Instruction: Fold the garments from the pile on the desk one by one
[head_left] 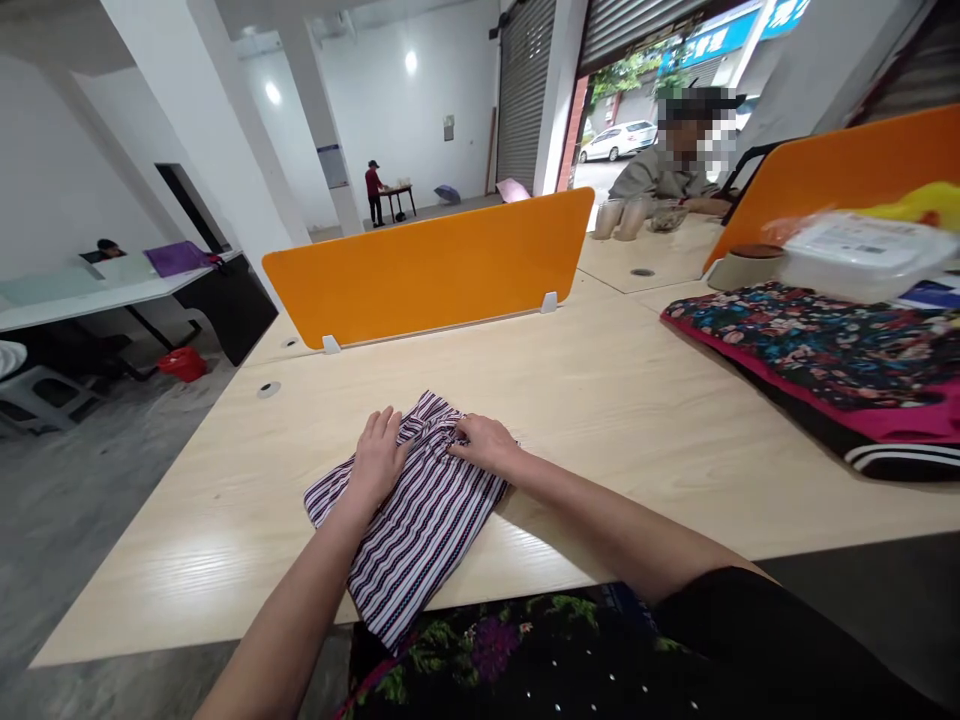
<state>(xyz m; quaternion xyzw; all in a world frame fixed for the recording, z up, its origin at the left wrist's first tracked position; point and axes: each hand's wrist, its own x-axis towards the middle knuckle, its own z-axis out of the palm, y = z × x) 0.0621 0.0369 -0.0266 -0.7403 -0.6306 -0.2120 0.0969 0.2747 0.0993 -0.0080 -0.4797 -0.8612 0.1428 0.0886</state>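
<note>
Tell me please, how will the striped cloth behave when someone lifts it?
The striped cloth is probably floppy: it bunches up between the left hand and right hand. It looks thin, so likely light. Its near corner reaches past the table, so it may slide off if pulled.

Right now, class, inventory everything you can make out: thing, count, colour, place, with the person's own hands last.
Striped cloth: one, white and dark, beneath hands
Desk: one, pale, front
Dividers: two, orange, desk's back and right
Floral cloth: one, black and pink, right
Container: one, clear, above floral cloth
Cups: two, see-through, beyond divider
Other people: three, one in red, background
Bucket: one, red, left floor
Umbrellas: two, pink and bluish, far floor
Car: one, white, outside
Left hand: one, bare, flat on striped cloth
Right hand: one, bare, pinching striped cloth
</note>
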